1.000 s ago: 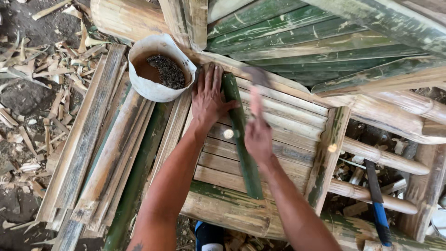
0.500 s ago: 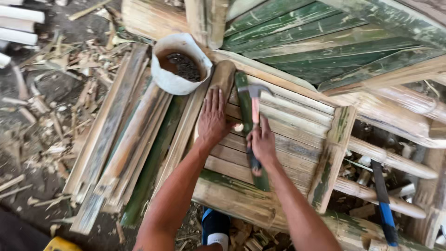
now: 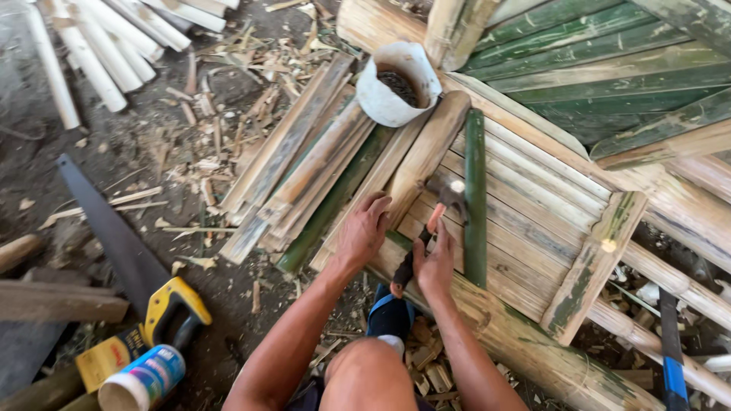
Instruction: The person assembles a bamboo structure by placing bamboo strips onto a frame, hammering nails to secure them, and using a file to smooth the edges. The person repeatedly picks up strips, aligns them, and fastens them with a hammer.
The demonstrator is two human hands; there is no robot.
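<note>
The right hand (image 3: pixel 435 262) is closed around the handle of a hammer (image 3: pixel 426 232), whose dark head sits just ahead of the knuckles, over the pale bamboo slats (image 3: pixel 525 198) of a panel. The left hand (image 3: pixel 364 228) lies spread and flat, palm down, holding nothing, pressing on the slat just to its own side of the hammer. A green bamboo strip (image 3: pixel 476 198) runs away from the right hand on its outer side, lying across the slats and close beside the hammer head; whether a nail is already standing under the head cannot be told, since that spot is blurred. To do this step well, the flat hand should bear down hard enough that the slat does not spring, with its fingers kept clear of the striking spot. The grip looks rather high on the handle, which suits short, controlled taps; light blows probably serve best, because split bamboo cracks easily along the grain. The thick bamboo pole (image 3: pixel 518 335) just below both wrists looks like the firm backing for a blow to land over. A white pot (image 3: pixel 396 84) with dark contents stands well beyond the fingertips, and a handsaw (image 3: pixel 122 251) lies on the ground far out past the left elbow.
</note>
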